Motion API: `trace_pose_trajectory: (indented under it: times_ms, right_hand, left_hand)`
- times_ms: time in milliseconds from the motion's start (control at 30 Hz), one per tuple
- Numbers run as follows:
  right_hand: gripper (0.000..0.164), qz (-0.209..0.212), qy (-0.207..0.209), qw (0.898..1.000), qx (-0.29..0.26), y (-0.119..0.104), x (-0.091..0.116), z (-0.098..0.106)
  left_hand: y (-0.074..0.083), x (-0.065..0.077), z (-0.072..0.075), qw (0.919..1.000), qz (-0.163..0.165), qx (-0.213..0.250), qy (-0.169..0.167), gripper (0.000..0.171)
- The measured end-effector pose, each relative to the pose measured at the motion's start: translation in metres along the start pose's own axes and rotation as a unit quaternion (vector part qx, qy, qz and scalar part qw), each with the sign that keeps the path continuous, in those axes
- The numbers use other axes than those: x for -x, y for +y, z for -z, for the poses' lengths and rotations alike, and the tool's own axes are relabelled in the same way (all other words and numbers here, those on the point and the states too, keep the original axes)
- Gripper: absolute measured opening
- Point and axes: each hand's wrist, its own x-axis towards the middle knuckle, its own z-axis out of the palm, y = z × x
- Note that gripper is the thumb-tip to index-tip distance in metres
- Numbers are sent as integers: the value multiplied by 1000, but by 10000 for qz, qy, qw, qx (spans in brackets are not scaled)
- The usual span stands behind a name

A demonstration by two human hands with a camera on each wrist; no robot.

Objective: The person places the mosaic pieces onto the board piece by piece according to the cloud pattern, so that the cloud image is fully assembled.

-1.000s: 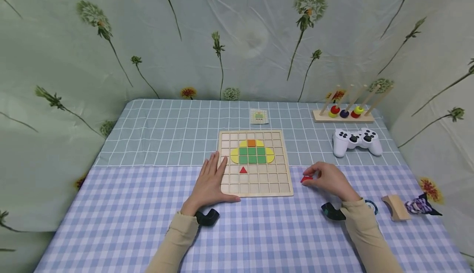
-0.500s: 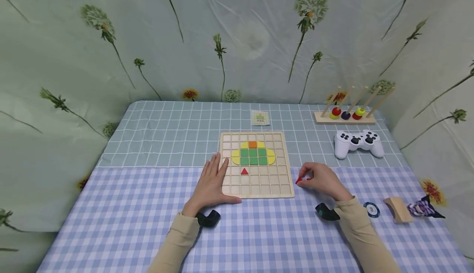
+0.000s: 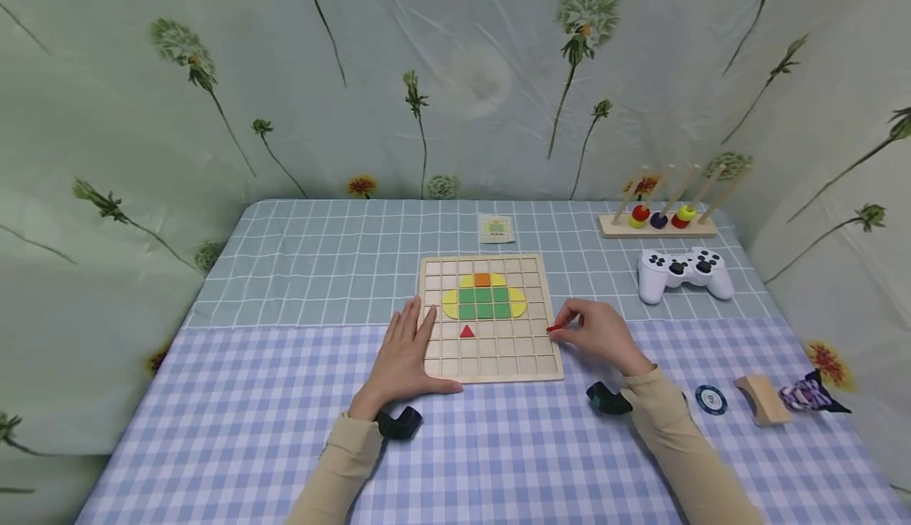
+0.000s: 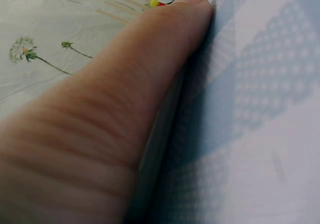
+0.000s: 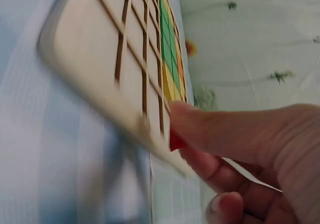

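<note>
A wooden grid board (image 3: 514, 364) lies on the table, with green, yellow and orange tiles (image 3: 484, 296) grouped in its upper middle. Below that group, a red triangle tile (image 3: 466, 331) lies in one cell. My left hand (image 3: 404, 357) rests on the board's left side, fingers straight and spread, thumb along the near edge. At the board's right edge, my right hand (image 3: 594, 335) pinches a small red tile (image 3: 554, 327) between thumb and fingers. In the right wrist view, the red tile (image 5: 176, 141) shows between the fingertips, mostly covered by the thumb.
A small pattern card (image 3: 496, 228) lies behind the board. To the right are a white game controller (image 3: 685, 273), a pegged wooden stand (image 3: 657, 227) with coloured beads, a round chip (image 3: 711, 400), a wooden arch block (image 3: 763, 400) and a purple-black figure (image 3: 814, 393).
My right hand has moved left with the red tile, from the tablecloth to the board's right edge. The left hand stays in place on the board.
</note>
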Motion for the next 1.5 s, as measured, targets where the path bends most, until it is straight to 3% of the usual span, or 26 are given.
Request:
trace_pose_trajectory:
  times_ms: [133,367,567,767,1000,1167,1333,1500]
  right_hand:
    - [13,246,25,9992,-314,-17,-9,-18]
    - [9,748,-69,9963,-408,-42,-24,-47]
    - [8,727,-215,9968,-241,-57,-34,-63]
    - [8,590,1,9981,172,-64,-37,-68]
    - [8,466,89,9976,503,-66,-38,-68]
    - [13,418,69,9985,350,-60,-34,-62]
    - [13,410,80,9991,33,-45,-23,-41]
    - [10,275,151,9994,120,-18,-11,-15]
  left_hand:
    - [-1,1,2,10000,62,-14,-12,129]
    - [-1,1,2,10000,65,-48,-35,129]
    - [-1,1,2,10000,60,-18,-19,130]
    - [-1,1,2,10000,35,35,-15,129]
    - [-2,0,1,10000,68,-24,-37,129]
    - [-2,-1,-1,10000,59,2,-46,128]
    - [-1,-1,-1,10000,71,5,-69,128]
    - [-1,0,0,10000,49,5,-29,129]
